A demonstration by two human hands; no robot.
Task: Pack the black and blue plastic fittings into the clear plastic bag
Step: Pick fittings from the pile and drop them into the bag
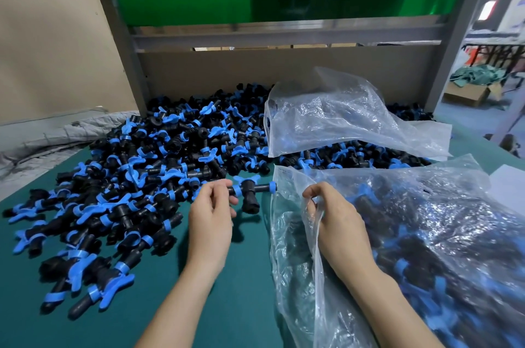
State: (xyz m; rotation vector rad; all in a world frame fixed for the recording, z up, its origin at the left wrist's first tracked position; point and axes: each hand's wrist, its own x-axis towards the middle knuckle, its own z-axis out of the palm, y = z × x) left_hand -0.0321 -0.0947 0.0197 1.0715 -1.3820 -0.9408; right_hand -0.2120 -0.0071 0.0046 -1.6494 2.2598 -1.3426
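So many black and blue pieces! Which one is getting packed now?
On the green table sits a heap of black and blue plastic fittings beside the nearer clear plastic bag. Between them, the left hand pinches one T-shaped fitting. Only that one is in a hand.

You see a grey cloth (56,134) left of the green worktop (241,290), a cardboard box (468,94) off its right.

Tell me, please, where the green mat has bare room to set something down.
Bare mat runs between the loose pile and near bag, around the left hand holding a fitting, and along the near edge. Pile crowds left and back; far bag and near bag cover the right.
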